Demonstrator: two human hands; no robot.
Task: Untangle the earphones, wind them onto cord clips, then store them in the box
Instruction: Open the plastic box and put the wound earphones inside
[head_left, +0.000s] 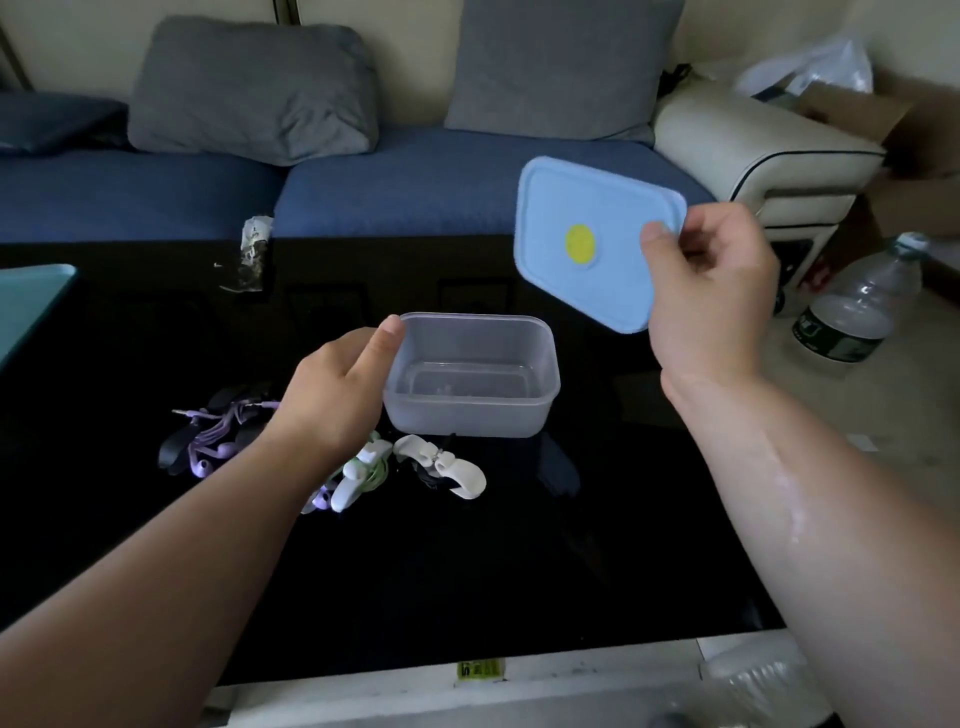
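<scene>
My left hand (332, 395) grips the left wall of a clear plastic box (540, 384), which looks empty and is held just above the black table. My right hand (711, 291) holds the box's light blue lid (566, 208), with a yellow dot at its middle, raised and tilted to the right of the box. Below the box lie white cord clips (457, 470) with green and dark earphone cords wound on them. Purple earphones (208, 441) on dark clips lie to the left, partly hidden by my left wrist.
The glossy black table (467, 571) fills the middle. A blue sofa (415, 182) with grey cushions stands behind it. A teal tray edge (31, 296) shows at far left. A plastic water bottle (857, 306) stands on the floor at right, near cardboard boxes.
</scene>
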